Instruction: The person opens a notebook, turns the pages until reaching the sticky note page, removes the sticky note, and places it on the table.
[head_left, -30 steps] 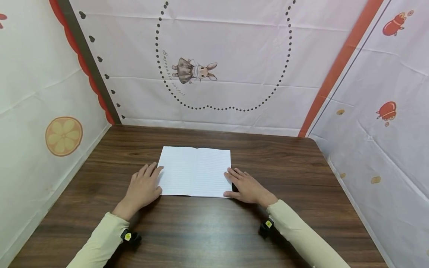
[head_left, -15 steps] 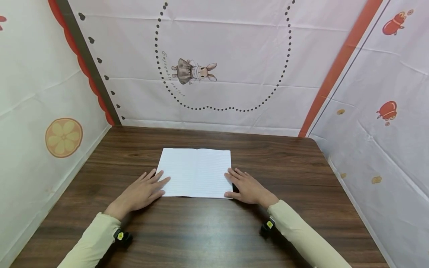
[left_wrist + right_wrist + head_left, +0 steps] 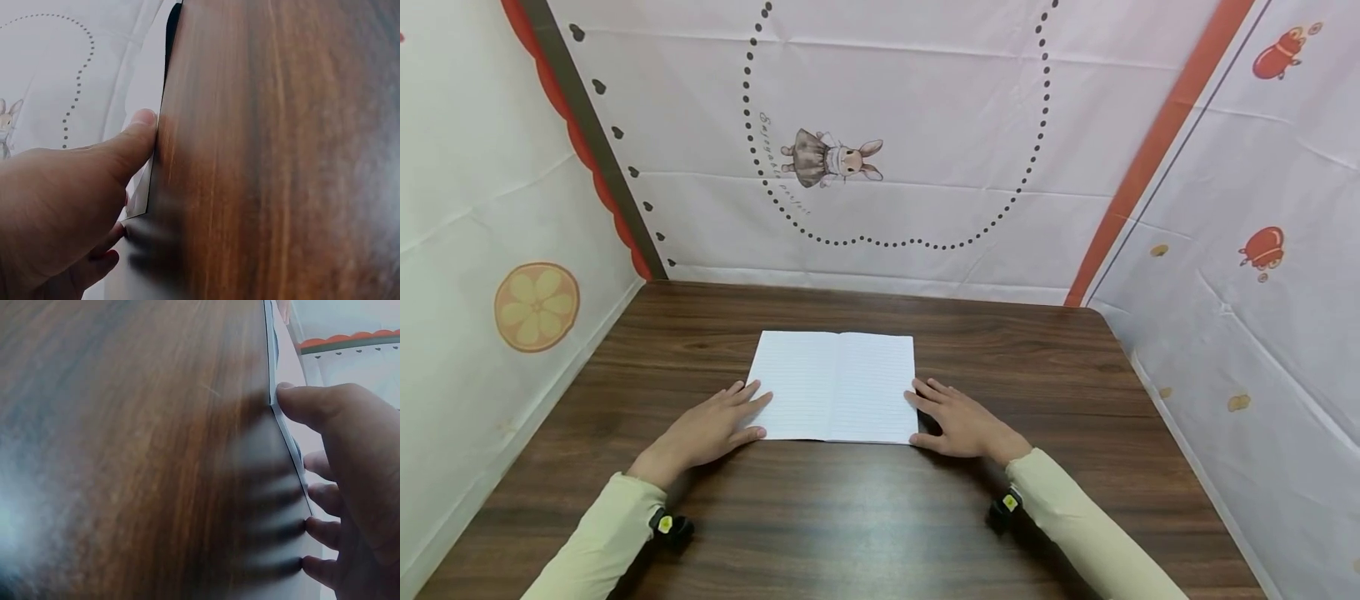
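An open notebook (image 3: 835, 387) with lined white pages lies flat on the dark wooden table. My left hand (image 3: 707, 429) rests at its left edge, fingers spread, thumb and index finger on the lower left of the page. At the opposite edge my right hand (image 3: 958, 421) touches the lower right corner with thumb and fingertips, also spread. In the left wrist view the thumb (image 3: 140, 128) lies on the notebook's near edge (image 3: 156, 144). The right wrist view has the thumb (image 3: 300, 403) at the corner of the notebook (image 3: 284, 425), with the other fingers along its side.
The brown table (image 3: 865, 525) stretches around the notebook, with a glare spot near its front. Printed white cloth walls (image 3: 895, 100) enclose it at the back, left and right. A small black camera (image 3: 673, 529) sits on each wrist.
My left hand has shifted left and lower, its fingers now spread flatter over the notebook's left edge. The right hand stays nearly still, its thumb sliding slightly outward to the corner.
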Action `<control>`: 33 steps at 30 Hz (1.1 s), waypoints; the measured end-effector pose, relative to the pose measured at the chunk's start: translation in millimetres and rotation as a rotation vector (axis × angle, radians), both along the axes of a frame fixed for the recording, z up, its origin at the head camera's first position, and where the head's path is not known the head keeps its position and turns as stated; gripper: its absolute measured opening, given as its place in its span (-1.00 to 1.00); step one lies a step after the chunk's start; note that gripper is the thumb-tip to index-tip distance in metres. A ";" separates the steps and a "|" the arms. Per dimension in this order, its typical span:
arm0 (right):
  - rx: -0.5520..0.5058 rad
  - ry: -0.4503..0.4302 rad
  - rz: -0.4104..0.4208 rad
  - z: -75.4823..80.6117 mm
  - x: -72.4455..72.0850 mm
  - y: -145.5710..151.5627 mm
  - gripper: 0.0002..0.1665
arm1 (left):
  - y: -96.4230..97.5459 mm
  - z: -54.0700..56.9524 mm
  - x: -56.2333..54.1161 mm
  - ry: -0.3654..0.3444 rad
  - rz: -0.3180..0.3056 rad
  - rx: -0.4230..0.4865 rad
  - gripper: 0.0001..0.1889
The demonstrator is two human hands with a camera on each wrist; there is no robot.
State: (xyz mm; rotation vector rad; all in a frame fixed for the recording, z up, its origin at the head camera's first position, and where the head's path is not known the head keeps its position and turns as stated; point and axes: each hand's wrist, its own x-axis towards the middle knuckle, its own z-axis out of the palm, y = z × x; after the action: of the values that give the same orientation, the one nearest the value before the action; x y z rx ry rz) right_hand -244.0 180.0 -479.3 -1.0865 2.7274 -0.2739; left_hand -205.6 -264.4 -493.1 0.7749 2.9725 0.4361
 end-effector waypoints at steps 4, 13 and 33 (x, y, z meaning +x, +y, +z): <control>0.009 0.007 0.001 0.4 -0.3 1.4 -0.04 | 0.8 1.7 -0.1 -0.027 0.013 0.024 -0.31; -0.009 0.047 0.015 1.3 -1.3 -2.5 -0.09 | 0.2 -1.2 -2.5 -0.039 0.029 0.055 -0.31; -0.052 0.065 -0.050 -0.7 3.2 -11.4 -0.14 | -2.4 -5.9 -0.2 -0.033 0.033 0.061 -0.30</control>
State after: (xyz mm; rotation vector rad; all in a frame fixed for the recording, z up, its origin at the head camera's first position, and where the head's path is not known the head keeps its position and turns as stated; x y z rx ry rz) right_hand -240.8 168.6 -480.0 -1.0597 2.8228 -0.3249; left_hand -205.8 -266.8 -499.1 0.7176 2.9574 0.5385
